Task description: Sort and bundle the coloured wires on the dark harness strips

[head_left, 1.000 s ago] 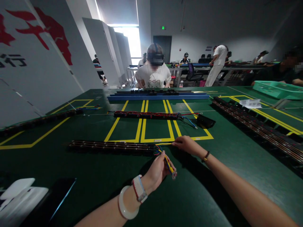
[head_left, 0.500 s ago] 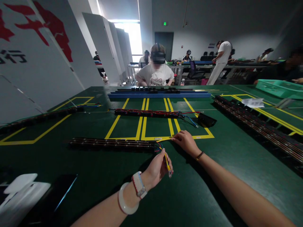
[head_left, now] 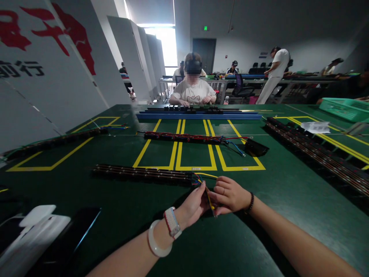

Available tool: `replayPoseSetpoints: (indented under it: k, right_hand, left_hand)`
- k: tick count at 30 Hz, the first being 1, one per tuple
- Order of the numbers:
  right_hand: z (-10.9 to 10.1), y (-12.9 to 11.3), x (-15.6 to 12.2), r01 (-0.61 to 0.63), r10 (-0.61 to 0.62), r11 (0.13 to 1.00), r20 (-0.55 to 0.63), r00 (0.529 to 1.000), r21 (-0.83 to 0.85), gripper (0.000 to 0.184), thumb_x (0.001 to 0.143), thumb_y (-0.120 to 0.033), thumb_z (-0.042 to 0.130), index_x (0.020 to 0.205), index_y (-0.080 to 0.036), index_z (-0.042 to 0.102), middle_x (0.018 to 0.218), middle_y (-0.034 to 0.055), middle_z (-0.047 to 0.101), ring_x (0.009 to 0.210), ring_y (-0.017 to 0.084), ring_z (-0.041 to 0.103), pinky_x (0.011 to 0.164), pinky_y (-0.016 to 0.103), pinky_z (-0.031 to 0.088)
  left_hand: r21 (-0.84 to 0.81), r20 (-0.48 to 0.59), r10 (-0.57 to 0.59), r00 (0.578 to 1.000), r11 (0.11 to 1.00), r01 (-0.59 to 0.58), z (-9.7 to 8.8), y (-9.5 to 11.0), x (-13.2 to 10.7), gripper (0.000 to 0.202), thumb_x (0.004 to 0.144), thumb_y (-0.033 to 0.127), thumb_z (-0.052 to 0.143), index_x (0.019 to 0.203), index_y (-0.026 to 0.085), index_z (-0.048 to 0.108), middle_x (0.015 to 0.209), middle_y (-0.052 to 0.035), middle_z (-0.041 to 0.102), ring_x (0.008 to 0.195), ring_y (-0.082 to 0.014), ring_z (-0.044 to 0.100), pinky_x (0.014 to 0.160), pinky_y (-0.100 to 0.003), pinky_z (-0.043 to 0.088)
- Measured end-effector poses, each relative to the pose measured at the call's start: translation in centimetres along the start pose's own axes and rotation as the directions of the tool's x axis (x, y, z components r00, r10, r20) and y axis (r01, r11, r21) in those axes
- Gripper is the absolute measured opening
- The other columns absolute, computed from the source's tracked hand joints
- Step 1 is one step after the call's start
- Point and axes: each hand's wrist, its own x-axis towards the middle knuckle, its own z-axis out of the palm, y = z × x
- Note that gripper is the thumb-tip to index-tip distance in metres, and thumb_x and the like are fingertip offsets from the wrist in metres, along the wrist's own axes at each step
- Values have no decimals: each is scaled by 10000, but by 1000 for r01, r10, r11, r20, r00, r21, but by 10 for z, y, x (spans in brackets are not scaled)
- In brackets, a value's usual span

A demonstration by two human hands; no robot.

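Note:
My left hand (head_left: 193, 207) pinches a yellow wire (head_left: 212, 206) between thumb and fingers; its free end slants down past the fingertips. My right hand (head_left: 230, 194) is closed beside it, fingertips touching the same wire. A second yellow wire (head_left: 209, 175) runs from the strip to the right hand's knuckles, where its end is hidden. Both wires come from the right end of a long black strip assembly (head_left: 141, 175) lying in front of me. Thin red and blue wires (head_left: 198, 178) also leave that end.
Beyond lies another black strip with red wires (head_left: 184, 137), blue leads and a black piece (head_left: 256, 147). Blue rails (head_left: 198, 115) stand before a seated person. Longer strips lie left and right. A green basket (head_left: 344, 109) is far right, a dark phone-like slab (head_left: 77, 231) near left.
My right hand has come down and toward me, from the tape line to beside my left hand at the yellow wire. My left hand stays pinched. The view has shifted slightly left.

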Motion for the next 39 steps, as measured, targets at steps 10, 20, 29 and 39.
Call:
replayPoseSetpoints:
  k: [10, 20, 29, 39]
  right_hand:
    - [-2, 0, -1, 87, -79, 993, 99, 992, -74, 308, 920, -308, 381, 1097, -146, 573, 793, 65, 622, 692, 165, 539, 734, 356, 445]
    - [4, 3, -6, -164, 170, 983, -65, 983, 79, 246, 923, -170, 371, 1115, -167, 524, 884, 82, 655, 829, 165, 595, 789, 346, 492]
    - [1, 1, 16, -572, 629, 715, -13, 777, 402, 171, 947, -247, 388, 975, -193, 548, 928, 76, 639, 841, 157, 608, 739, 294, 495]
    - [22, 4, 141, -445, 436, 895, 168, 884, 23, 220, 962, -260, 380, 879, -155, 555, 810, 84, 615, 761, 187, 569, 707, 307, 440]
  left_hand:
    - [-78, 45, 4, 999, 997, -1, -7, -3, 8, 231, 862, 347, 553, 744, 166, 470, 636, 39, 518, 554, -62, 511, 569, -185, 415]
    - [3, 129, 17, 992, 1000, -17, 0, 1, 1, 321, 933, 377, 380, 790, 133, 531, 770, -77, 643, 740, -155, 634, 778, -324, 478]
    - [103, 107, 60, 992, 992, -71, -1, -5, -1, 245, 928, 329, 354, 789, 171, 478, 744, -108, 670, 772, -226, 674, 800, -396, 480]
    - [94, 59, 83, 995, 992, -89, -3, -3, -6, 161, 839, 150, 474, 935, 159, 603, 980, -86, 663, 928, -220, 624, 824, -354, 476]
